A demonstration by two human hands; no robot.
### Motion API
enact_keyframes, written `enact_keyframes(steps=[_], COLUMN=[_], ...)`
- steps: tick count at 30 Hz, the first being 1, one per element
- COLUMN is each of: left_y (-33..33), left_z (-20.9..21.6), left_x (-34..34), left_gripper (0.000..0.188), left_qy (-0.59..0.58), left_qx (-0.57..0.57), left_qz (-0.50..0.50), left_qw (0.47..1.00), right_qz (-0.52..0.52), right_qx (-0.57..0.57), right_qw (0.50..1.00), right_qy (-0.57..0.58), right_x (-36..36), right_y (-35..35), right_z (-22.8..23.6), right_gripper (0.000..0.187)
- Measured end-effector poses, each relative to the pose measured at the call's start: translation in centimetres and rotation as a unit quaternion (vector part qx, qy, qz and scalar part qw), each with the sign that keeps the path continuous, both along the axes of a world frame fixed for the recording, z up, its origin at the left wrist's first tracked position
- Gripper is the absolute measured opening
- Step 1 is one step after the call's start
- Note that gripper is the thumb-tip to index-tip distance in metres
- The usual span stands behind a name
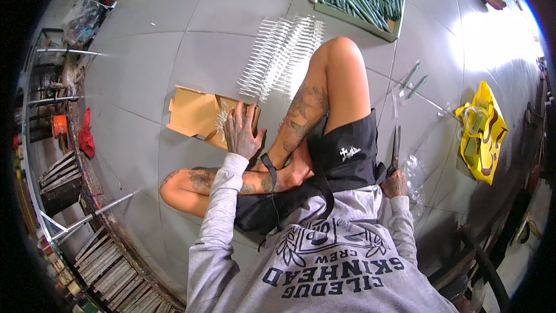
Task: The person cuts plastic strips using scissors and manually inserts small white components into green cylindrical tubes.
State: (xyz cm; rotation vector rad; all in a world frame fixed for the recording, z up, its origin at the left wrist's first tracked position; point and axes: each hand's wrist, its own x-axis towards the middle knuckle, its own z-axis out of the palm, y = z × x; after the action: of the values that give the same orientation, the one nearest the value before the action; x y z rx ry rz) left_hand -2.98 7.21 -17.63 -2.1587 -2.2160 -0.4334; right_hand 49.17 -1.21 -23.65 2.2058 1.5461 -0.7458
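Note:
My left hand [242, 133] rests with fingers spread over the right end of an open, shallow cardboard box [194, 113]. Thin white spiky pieces [222, 120] stick up inside that box beside my fingers. Low at my right side, my right hand [395, 184] is closed around the handles of scissors [396, 149], whose blades point away from me. Crumpled clear plastic [414, 179] lies next to that hand. In front of my legs, several rows of white spiky pieces [278, 58] are laid out on the tiled floor; my raised knee hides part of them.
A box [397, 30] full of dark green pen-like sticks stands ahead. Two more green sticks [416, 86] lie by clear wrapping. A yellow plastic bag [485, 133] sits at right. Metal racking [58, 235] and a red cloth [87, 133] line the left side.

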Motion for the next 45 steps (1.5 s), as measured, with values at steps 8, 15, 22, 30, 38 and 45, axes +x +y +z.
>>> enact_keyframes(steps=[8,15,22,30,38,45], left_y=[12.2,19.8,21.6,19.5,18.2,19.7], left_z=[-3.1,-9.9,-9.9,-9.2,-4.8,3.4], left_x=[3.3,6.4,3.2,0.9,5.5,16.7], left_gripper=[0.109,0.138,0.067,0.058,0.056,0.043], left_qy=[-0.075,-0.048,0.002,-0.023,-0.113,-0.269], left_qx=[0.004,-0.228,-0.093,0.027,0.098,0.132], left_qz=[0.099,0.189,0.111,0.016,-0.011,-0.111], left_qw=[0.992,0.954,0.989,0.999,0.989,0.948], right_qz=[-0.048,-0.033,-0.085,0.162,0.134,0.129], right_qx=[0.201,0.336,0.387,0.424,0.303,0.355], right_qw=[0.968,0.936,0.91,0.889,0.937,0.924], right_qy=[0.14,0.103,0.117,0.052,0.11,0.052], right_x=[-4.2,-2.7,-2.3,-4.5,-3.5,-5.9], right_y=[10.3,10.4,11.6,19.3,14.6,14.1], right_z=[6.5,5.5,3.2,-0.4,-2.5,-1.2], right_gripper=[0.05,0.064,0.047,0.054,0.056,0.06])
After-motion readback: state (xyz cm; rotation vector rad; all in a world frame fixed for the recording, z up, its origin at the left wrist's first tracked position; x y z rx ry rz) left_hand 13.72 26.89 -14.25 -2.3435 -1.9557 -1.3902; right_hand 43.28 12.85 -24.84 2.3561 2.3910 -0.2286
